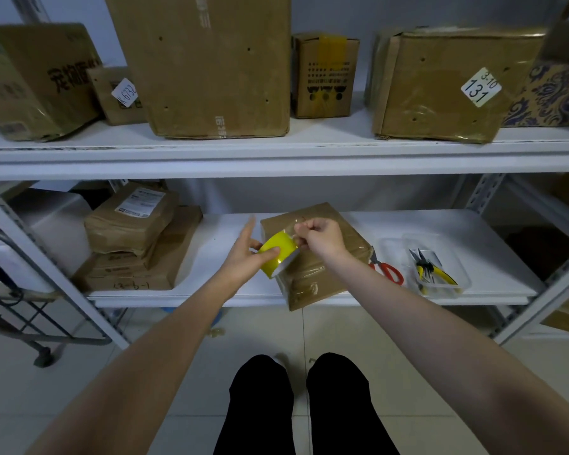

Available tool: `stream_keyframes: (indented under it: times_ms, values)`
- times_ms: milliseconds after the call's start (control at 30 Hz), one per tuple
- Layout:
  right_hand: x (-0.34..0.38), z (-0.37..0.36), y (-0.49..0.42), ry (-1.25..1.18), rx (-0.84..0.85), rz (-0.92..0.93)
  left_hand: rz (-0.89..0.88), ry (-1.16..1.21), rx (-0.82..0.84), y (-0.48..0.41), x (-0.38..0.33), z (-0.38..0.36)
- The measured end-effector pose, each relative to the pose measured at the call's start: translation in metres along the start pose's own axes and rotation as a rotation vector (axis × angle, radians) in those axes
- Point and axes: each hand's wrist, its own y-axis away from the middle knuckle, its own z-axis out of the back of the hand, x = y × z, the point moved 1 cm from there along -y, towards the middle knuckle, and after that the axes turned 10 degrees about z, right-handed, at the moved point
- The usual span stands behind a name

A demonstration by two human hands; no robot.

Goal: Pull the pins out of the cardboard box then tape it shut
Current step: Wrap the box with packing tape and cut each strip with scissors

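Note:
A flat cardboard box lies on the lower white shelf, tilted, with one corner over the shelf's front edge. Just above its left part I hold a roll of yellow tape. My left hand grips the roll, thumb on its outer face and index finger stretched upward. My right hand pinches the clear free end of the tape, pulled a short way off the roll over the box top. No pins can be made out on the box.
Red-handled scissors lie right of the box. A clear plastic tray holds yellow-handled pliers. Stacked brown parcels fill the shelf's left end. Several cartons stand on the upper shelf. A metal cart stands at the left.

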Motion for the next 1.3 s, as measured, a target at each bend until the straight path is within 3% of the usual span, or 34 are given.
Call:
stream_keyframes:
  times_ms: [100,267,333,567,767,1067,1300]
  values:
    - [-0.004,0.007,-0.009,0.086,0.005,-0.006,-0.086,-0.110,0.058,-0.006,-0.002,0.000]
    - [-0.001,0.011,-0.028,0.234,-0.097,-0.087,-0.047,-0.559,-0.286,-0.020,-0.013,0.005]
    - [-0.003,0.008,-0.035,0.254,-0.118,-0.111,-0.008,-0.669,-0.311,-0.026,-0.014,0.006]
    - [-0.032,0.024,-0.049,0.352,-0.276,-0.211,0.107,-0.875,-0.290,-0.061,-0.007,0.024]
    - [-0.042,0.028,-0.059,0.487,-0.107,-0.016,0.131,-0.918,-0.179,-0.081,0.008,0.042]
    - [-0.059,0.016,-0.052,0.454,-0.038,0.010,0.136,-0.964,-0.033,-0.074,0.018,0.029]
    - [-0.062,0.015,-0.053,0.542,-0.021,0.007,0.031,-1.198,0.002,-0.067,0.006,0.024]
